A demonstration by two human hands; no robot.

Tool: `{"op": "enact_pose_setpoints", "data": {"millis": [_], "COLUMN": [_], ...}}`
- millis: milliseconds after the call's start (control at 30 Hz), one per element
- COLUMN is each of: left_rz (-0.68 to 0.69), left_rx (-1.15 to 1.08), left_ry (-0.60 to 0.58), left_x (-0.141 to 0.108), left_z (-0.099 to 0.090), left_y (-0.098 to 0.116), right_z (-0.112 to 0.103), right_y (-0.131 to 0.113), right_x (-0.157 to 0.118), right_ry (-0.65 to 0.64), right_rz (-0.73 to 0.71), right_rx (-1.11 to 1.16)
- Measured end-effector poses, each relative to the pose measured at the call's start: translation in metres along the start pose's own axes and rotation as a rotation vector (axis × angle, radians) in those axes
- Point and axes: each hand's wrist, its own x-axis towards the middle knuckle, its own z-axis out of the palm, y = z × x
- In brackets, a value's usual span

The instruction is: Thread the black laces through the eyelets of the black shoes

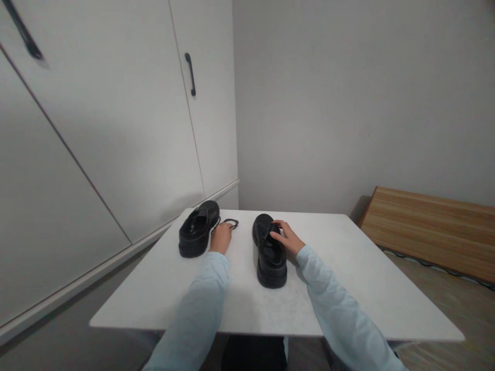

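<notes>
Two black shoes rest upright on a white table, heels toward me. My left hand (221, 237) is closed beside the left shoe (194, 237), its fingertips mostly hidden from me. From that hand a black shoelace (234, 222) loops out to the right above the tabletop, and a bit of it also shows toward the shoe. My right hand (289, 239) grips the right side of the right shoe (271, 269), near the opening. Its thumb reaches over the opening's edge, with the other fingers along the upper front.
The white table (348, 288) stands before white cabinets (127, 103) with dark handles on the left and a grey wall (348, 103) behind. A wood-grain board (429, 226) leans low at the right, with a dark cable (433, 265) along its lower edge.
</notes>
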Motion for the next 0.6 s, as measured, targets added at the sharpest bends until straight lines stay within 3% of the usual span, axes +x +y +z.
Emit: {"op": "enact_pose_setpoints", "data": {"millis": [167,333,467,600], "left_rz": [0.028,0.127,0.241,0.356], "left_rx": [0.017,0.009,-0.140,-0.348], "left_ry": [0.043,0.191,0.270,0.239], "left_x": [-0.002,-0.007,-0.012,-0.020], "left_z": [0.002,-0.003,-0.017,-0.033], "left_y": [0.002,0.013,0.031,0.053], "right_z": [0.001,0.000,0.001,0.001], "right_y": [0.002,0.001,0.001,0.003], "right_x": [0.001,0.000,-0.001,0.000], "right_ry": [0.006,0.005,0.016,0.026], "right_rz": [0.002,0.008,0.010,-0.008], "right_rx": [-0.006,-0.004,-0.005,-0.008]}}
